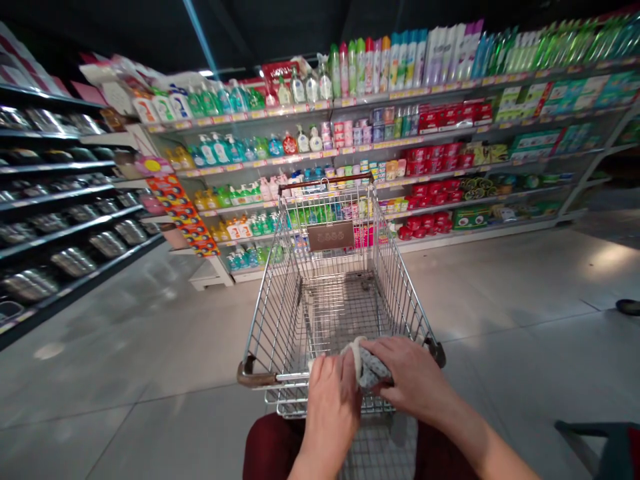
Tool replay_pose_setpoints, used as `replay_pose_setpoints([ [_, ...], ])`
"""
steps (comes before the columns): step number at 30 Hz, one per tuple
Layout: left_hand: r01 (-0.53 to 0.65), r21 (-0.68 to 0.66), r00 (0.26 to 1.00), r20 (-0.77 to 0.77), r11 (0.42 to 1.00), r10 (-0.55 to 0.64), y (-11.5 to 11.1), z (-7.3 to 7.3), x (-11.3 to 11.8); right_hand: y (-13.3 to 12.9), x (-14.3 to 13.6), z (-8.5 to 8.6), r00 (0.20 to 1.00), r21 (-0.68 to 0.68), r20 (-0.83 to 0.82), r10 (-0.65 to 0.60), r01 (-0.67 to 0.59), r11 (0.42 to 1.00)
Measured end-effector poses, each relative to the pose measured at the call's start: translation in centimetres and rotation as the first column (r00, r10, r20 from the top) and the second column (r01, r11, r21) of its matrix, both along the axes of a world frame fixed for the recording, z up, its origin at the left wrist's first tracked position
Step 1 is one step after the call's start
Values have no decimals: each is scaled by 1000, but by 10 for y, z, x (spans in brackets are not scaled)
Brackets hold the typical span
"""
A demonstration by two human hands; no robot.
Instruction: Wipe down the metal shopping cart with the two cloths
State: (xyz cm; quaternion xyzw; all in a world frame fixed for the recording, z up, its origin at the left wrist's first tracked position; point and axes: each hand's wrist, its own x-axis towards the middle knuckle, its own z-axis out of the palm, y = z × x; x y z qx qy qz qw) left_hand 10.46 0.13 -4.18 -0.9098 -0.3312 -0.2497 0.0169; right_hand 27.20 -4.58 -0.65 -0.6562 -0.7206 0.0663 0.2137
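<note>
A metal wire shopping cart (pixel 415 310) stands before me, its basket seen from above. Its brown handle bar (pixel 327 181) is at the far end. A grey and white cloth (pixel 371 369) lies over the top rail at the near end. My right hand (pixel 413 373) is closed on the cloth, thumb below and fingers on top. Beside it, my left hand (pixel 333 390) curls over the same rail, closed on the cloth; a pale edge shows by its outer fingers. What lies under both palms is hidden.
Shelves (pixel 380 148) of bottles, spray cans and red packs run behind the cart. Metal pots (pixel 75 261) fill the rack at left. An orange display strip (pixel 183 217) hangs at the shelf end. A dark stool-like object (pixel 620 447) stands at lower right. Brown plastic corners (pixel 255 375) cap the cart's near end.
</note>
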Motion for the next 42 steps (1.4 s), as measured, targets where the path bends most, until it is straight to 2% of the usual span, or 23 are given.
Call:
replay_pose_setpoints([
  [2,8,27,1000,-7,1000,-8,6,-2,-11,-2,7,2,1000,-7,0,22,-22,1000],
  [5,-52,83,998,-38,995,55,18,-4,-42,-10,22,5,998,-4,57,37,-37,999],
  [8,-84,201,989,-100,976,105,29,-4,-77,-20,36,3,993,34,118,-6,2,999],
  [10,-82,256,985,-129,963,118,32,-4,-87,-24,40,-2,991,52,133,-32,25,998],
  [12,-109,248,982,-124,962,144,30,-3,-83,-25,36,-8,989,74,139,-57,47,996],
  [15,-138,169,982,-102,976,157,19,0,-55,-17,17,-13,987,128,144,-74,56,990],
  [18,-95,95,990,-94,991,104,6,3,-24,-6,-4,-16,987,142,158,-38,15,990],
  [21,-69,29,994,-80,997,71,2,2,-12,0,-13,-20,987,166,156,-47,20,986],
  [24,-2,-17,997,-80,1000,0,10,3,-27,0,-7,-26,988,221,151,-21,-13,975],
  [26,40,-56,995,-87,998,-45,18,6,-49,-3,0,-29,987,246,159,-2,-38,968],
  [28,41,-57,999,-34,998,-43,27,10,-75,-4,4,-33,985,256,175,2,-48,966],
  [30,-37,19,996,85,999,35,34,13,-101,-4,6,-35,982,267,189,-2,-50,962],
  [31,-126,73,981,156,989,113,38,13,-111,-4,6,-36,981,273,192,-3,-50,961],
  [33,-360,138,912,259,923,317,45,11,-127,-3,4,-38,982,287,188,-6,-49,957],
  [35,-491,125,857,249,862,451,50,7,-132,-3,0,-37,986,292,166,-19,-31,956],
  [37,-438,50,891,155,898,426,51,5,-127,-3,-4,-35,989,284,141,-35,-7,959],
  [39,-295,-48,950,90,954,299,46,6,-113,-3,-7,-32,991,263,126,-41,6,965],
  [42,-109,-155,991,57,982,119,34,13,-80,-1,-10,-30,992,239,120,-37,7,971],
])
